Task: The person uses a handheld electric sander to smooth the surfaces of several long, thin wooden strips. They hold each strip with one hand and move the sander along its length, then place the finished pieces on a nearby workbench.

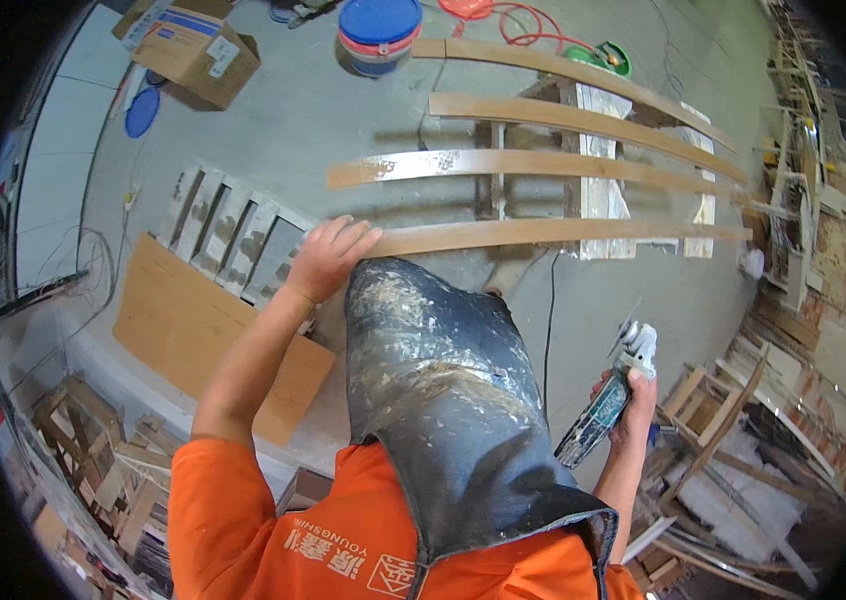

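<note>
On my remote feed, the left hand (328, 255) lies over the left end of the nearest wooden strip (503, 235), whether clamped I cannot tell; well apart at right, the right hand (640, 404) grips an angle grinder (596, 415). Three strips (533, 164) span beyond.

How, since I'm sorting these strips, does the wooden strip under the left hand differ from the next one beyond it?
The near strip has the left hand at its left end; the second strip is untouched. The near strip looks plain tan, while the second strip shows a whitish, speckled patch toward its left end. Both are long, narrow and laid over white-marked supports.
</note>
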### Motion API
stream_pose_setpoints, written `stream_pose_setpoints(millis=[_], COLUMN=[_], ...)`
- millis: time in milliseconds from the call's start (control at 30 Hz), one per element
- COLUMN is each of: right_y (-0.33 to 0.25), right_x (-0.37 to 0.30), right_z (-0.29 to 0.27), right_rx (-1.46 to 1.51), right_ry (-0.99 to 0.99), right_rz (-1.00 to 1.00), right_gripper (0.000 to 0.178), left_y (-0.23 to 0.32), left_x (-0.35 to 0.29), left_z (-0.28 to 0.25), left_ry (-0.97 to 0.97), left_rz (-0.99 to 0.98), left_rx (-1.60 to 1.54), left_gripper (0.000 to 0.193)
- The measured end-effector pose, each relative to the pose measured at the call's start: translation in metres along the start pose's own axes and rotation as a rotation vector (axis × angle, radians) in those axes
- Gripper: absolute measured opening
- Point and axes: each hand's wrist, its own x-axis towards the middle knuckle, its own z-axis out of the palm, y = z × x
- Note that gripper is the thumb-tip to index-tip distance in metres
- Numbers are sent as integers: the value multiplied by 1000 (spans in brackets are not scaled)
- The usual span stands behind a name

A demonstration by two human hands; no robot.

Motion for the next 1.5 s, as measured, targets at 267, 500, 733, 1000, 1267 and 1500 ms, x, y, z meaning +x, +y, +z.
stream_pose_setpoints(millis=[267, 500, 733, 1000, 1267, 1500], right_y=[-2, -3, -6, 16, 26, 26], right_x=[-24, -20, -25, -24, -24, -15], right_z=[43, 81, 176, 244, 258, 242], right_rx=[-208, -569, -1059, -1167, -1172, -1218], right_ry=[-73, -109, -310, -581, -637, -528], right_rz=[-95, -250, -430, -634, -694, -595], right_gripper=[83, 79, 85, 80, 82, 85], left_y=[-24, -28, 5, 7, 7, 6], left_x=[2, -2, 6, 10, 18, 14], left_z=[4, 11, 24, 37, 34, 38], left_ry=[18, 7, -27, 137, 198, 136], left_rz=[75, -85, -262, -163, -109, -125], left_rx=[-74, -502, -803, -806, -817, -787], left_gripper=[51, 44, 31, 34, 34, 37])
